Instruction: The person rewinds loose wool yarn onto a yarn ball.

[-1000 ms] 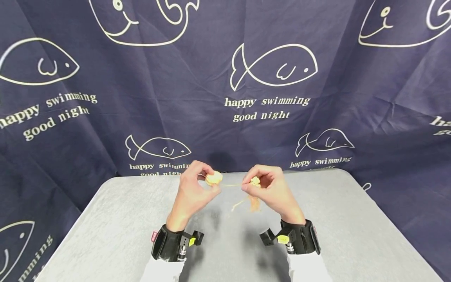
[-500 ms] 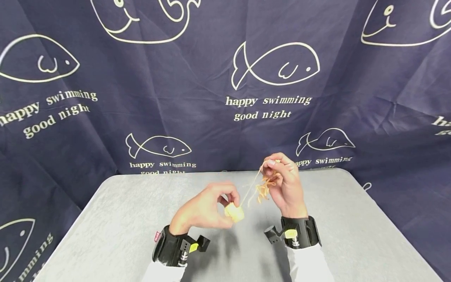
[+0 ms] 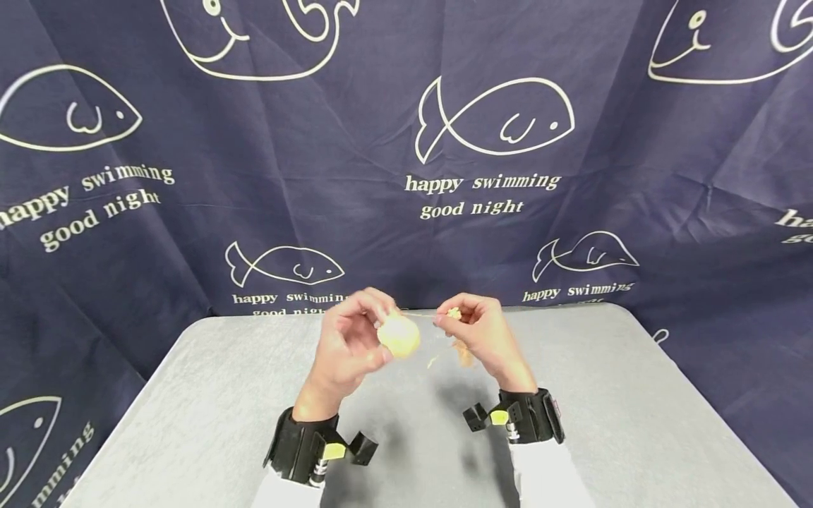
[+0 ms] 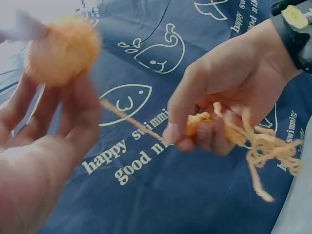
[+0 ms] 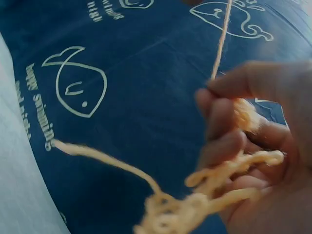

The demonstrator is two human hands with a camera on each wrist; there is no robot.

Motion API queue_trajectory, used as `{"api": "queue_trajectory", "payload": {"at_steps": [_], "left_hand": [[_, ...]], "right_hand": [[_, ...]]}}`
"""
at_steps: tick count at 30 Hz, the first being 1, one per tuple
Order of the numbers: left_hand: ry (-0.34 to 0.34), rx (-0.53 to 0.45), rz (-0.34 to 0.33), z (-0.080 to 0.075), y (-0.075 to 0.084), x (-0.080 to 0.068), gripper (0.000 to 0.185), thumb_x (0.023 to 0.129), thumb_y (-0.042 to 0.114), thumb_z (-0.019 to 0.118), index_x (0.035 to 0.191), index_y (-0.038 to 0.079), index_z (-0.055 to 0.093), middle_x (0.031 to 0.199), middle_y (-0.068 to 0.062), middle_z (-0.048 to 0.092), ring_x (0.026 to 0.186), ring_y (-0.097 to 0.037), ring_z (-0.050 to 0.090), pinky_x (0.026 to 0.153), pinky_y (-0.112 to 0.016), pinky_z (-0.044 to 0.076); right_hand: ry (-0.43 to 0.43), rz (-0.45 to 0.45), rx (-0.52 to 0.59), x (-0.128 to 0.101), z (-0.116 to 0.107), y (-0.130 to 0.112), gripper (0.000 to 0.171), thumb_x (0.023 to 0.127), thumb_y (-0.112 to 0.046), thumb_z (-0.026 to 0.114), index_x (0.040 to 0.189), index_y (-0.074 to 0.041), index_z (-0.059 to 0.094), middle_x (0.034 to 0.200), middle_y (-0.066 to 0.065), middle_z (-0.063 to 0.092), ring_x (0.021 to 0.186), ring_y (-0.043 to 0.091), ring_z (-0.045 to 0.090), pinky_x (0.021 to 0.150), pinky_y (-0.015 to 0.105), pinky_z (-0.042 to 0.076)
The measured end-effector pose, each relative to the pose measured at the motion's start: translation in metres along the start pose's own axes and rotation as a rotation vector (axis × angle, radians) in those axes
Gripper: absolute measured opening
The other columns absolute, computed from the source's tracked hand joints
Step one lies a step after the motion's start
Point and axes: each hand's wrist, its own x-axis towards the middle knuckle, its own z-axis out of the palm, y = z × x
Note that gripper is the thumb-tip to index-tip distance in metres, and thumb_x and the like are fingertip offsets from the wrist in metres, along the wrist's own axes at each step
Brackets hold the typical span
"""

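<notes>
- Grey table (image 3: 209,395) fills the near part of the head view, with a dark blue curtain (image 3: 381,141) printed with white fish hanging behind it.
- Nearest the camera, black wrist straps (image 3: 305,441) sit on both forearms above white sleeves.
- Above the table, the left hand (image 3: 346,346) holds a small yellow ball of yarn (image 3: 399,335) in its fingertips, fingers curled round it; the left wrist view shows the ball (image 4: 61,48) perched on the fingertips.
- One taut strand (image 4: 131,122) runs from the ball across to the right hand (image 3: 483,335), which pinches it between thumb and forefinger.
- A loose tangle of yarn (image 4: 263,146) hangs from the right hand's curled fingers, trailing down toward the table without clearly touching it.
- Judging from this, the work is winding loose yarn onto the ball. Doing it well probably calls for even tension on the strand, turning the ball a little so the wraps spread, and letting the tangle feed out slowly so no knot is pulled tight.
</notes>
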Motion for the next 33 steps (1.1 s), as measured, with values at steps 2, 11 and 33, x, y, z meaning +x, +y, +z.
{"api": "queue_trajectory", "payload": {"at_steps": [2,11,33], "left_hand": [[0.131,-0.007,0.045,-0.001,0.0,0.001,0.029,0.072,-0.006,0.078,0.095,0.006,0.065,0.1,-0.004,0.062,0.093,-0.015,0.061,0.08,-0.02,0.052],[0.573,0.41,0.066,-0.008,0.001,0.001,0.036,0.064,-0.028,0.066,0.094,-0.008,0.062,0.099,-0.009,0.061,0.09,-0.017,0.064,0.076,-0.023,0.058],[-0.361,0.787,-0.48,-0.009,-0.003,-0.012,0.031,0.063,-0.002,0.073,0.084,0.017,0.061,0.084,0.006,0.059,0.079,-0.012,0.06,0.066,-0.031,0.059]], "right_hand": [[-0.085,-0.024,-0.099,-0.001,0.001,0.0,0.007,0.084,0.0,0.077,0.087,-0.006,0.074,0.065,0.001,0.057,0.053,0.008,0.045,0.046,0.019,0.035],[-0.327,-0.127,-0.214,-0.012,0.006,-0.017,0.014,0.083,0.0,0.075,0.082,-0.014,0.073,0.075,-0.002,0.062,0.053,0.006,0.048,0.049,0.019,0.04],[-0.018,-0.159,0.477,-0.008,-0.003,-0.025,0.027,0.086,0.016,0.06,0.087,-0.008,0.072,0.073,0.0,0.067,0.059,0.006,0.053,0.051,0.014,0.043]]}}
